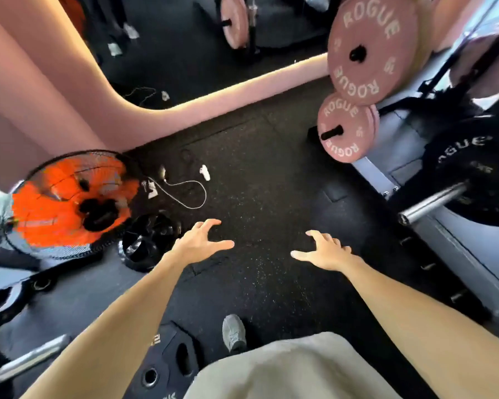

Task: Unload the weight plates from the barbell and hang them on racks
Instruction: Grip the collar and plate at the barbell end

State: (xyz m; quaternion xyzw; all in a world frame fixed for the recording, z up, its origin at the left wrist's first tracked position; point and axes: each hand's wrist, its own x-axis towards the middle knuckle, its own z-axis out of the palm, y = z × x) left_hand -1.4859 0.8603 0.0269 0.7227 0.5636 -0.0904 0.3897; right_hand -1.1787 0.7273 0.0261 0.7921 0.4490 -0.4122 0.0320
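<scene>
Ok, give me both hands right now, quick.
Left hand: open, fingers spread, holding nothing.
Right hand: open, fingers spread, holding nothing.

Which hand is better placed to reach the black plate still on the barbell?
The right hand, probably. It is open and empty on the same side as the black plate and the barbell sleeve. The left hand, also open and empty, is nearer the orange fan.
</scene>
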